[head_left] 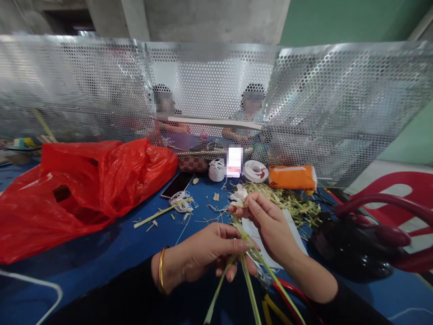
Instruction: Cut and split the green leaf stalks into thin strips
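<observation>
My left hand (206, 253), a gold bangle on its wrist, is closed in a pinch around a bundle of green leaf strips (248, 280) that hang down towards me. My right hand (267, 221) is closed on the upper end of the same strips, fingertips pinching near a small white piece (239, 195). Both hands are held just above the blue table (142, 239).
A big red plastic bag (77, 189) lies left. A phone (177, 184), white thread (181, 201), tape rolls (256, 171), an orange pack (292, 177) and leaf scraps (297, 205) sit beyond my hands. A dark bag (352, 243) is right. Two people sit behind the perforated screen (321, 104).
</observation>
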`<state>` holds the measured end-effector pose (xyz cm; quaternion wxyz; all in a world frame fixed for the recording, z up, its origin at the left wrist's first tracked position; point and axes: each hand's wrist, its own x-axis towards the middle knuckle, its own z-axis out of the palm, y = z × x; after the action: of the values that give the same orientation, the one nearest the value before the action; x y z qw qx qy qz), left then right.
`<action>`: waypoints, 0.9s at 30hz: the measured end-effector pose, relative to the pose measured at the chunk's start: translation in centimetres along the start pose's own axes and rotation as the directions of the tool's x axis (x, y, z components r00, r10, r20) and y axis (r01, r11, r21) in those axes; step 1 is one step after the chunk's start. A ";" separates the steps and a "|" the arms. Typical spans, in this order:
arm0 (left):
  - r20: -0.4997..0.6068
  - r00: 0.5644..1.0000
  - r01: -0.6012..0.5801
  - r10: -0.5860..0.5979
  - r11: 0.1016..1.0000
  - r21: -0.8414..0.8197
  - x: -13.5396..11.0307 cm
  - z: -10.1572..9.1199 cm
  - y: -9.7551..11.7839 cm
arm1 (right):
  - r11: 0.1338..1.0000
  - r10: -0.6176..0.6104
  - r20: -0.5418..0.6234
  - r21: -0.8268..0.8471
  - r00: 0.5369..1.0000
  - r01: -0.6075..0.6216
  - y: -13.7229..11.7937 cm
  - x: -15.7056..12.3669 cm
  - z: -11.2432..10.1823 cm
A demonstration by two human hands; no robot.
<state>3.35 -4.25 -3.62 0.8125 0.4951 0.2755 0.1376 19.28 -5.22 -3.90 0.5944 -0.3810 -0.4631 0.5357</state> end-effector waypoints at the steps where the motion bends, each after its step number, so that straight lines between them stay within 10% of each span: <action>1: 0.010 1.000 0.006 -0.006 1.000 0.012 0.0 0.0 -0.1 | 1.000 -0.008 0.003 0.001 1.000 0.008 0.1 0.0 0.0; 11: -0.086 0.996 0.032 -0.032 0.999 0.004 0.3 0.1 0.0 | 1.000 -0.011 0.178 -0.017 0.984 0.015 0.7 0.0 -0.1; 16: -0.247 0.967 -0.070 0.062 0.997 -0.023 0.5 -0.1 0.2 | 0.969 -0.053 0.036 -0.239 0.998 0.060 -0.9 0.5 -1.1; 22: -0.339 0.921 -0.245 0.193 0.962 -0.116 0.5 -0.9 0.7 | 0.817 0.128 0.320 -0.570 0.939 0.083 -2.8 1.0 -2.2; 27: -0.311 0.940 -0.221 0.138 0.942 -0.251 0.4 -1.0 0.9 | 0.614 -0.012 0.386 -0.725 0.922 0.312 -2.2 1.0 -2.2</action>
<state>3.14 -2.95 -3.33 0.8095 0.3719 0.3219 0.3207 22.05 -4.38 -2.33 0.3287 -0.4551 -0.7768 0.2852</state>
